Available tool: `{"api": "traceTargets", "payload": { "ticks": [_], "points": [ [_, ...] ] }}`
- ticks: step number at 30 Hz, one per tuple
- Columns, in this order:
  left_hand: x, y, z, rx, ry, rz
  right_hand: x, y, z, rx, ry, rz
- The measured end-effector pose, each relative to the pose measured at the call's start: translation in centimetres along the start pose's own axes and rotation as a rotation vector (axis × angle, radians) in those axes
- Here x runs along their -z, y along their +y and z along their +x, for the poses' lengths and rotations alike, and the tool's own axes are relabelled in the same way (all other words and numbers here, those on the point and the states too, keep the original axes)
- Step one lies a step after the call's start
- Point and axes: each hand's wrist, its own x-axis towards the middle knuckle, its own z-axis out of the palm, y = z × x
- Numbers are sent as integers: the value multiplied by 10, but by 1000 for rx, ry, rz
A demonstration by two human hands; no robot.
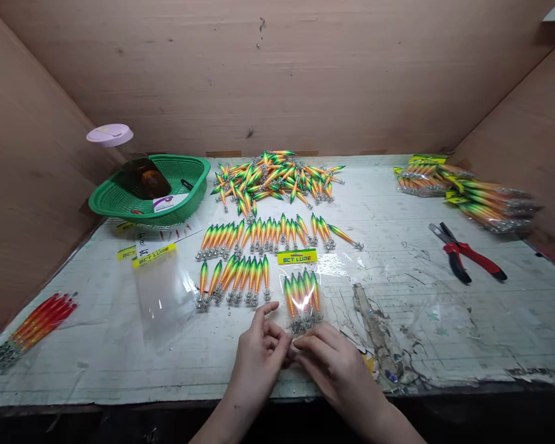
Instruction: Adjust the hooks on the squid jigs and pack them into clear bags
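Note:
A clear plastic bag (301,293) with a yellow BCT LURE header card lies in front of me, several green-and-orange squid lures side by side inside it, hooks toward me. At its near end, my left hand (261,351) pinches the edge between thumb and fingers, the index finger raised. My right hand (330,357) grips that same end close by, its fingertips almost meeting the left ones. The exact bit of plastic between the fingers is partly hidden. Just left of the bag stands a row of loose lures (235,277), with another row (277,234) behind it.
A heap of lures (272,179) lies at the back. Leftward are flat bags with yellow headers (155,256), a green basket (185,209) holding a lidded cup, and red lures (39,327). Rightward are red-handled pliers (467,253) and filled packs (494,203). The table covering is torn near the front.

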Motion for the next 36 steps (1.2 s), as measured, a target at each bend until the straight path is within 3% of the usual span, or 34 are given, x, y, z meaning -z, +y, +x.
{"api": "traceTargets", "payload": {
  "ticks": [4, 13, 21, 24, 27, 29, 32, 34, 36],
  "points": [
    [-2, -1, 6, 108, -24, -273, -7, 1, 8, -80, -39, 29],
    [-4, -5, 8, 91, -24, -306, -8, 1, 10, -259, -96, 99],
    [-7, -1, 5, 34, -6, -236, 3, -6, 9, -215, -94, 149],
    [-11, 1, 3, 17, 40, -173, 30, 7, -10, -294, 49, 104],
    [-13, 0, -2, -17, 49, -57, 76, 39, -38, -412, 343, -93],
    [-10, -2, -6, -92, 37, 92, 108, 61, -54, -468, 520, -278],
    [1, -2, -10, -363, 70, 429, 131, 73, -64, -465, 611, -506],
    [8, 4, -6, -602, 74, 659, 121, 64, -57, -364, 527, -538],
    [10, 13, 5, -790, 21, 841, 95, 49, -41, -210, 348, -465]
  ]
}}
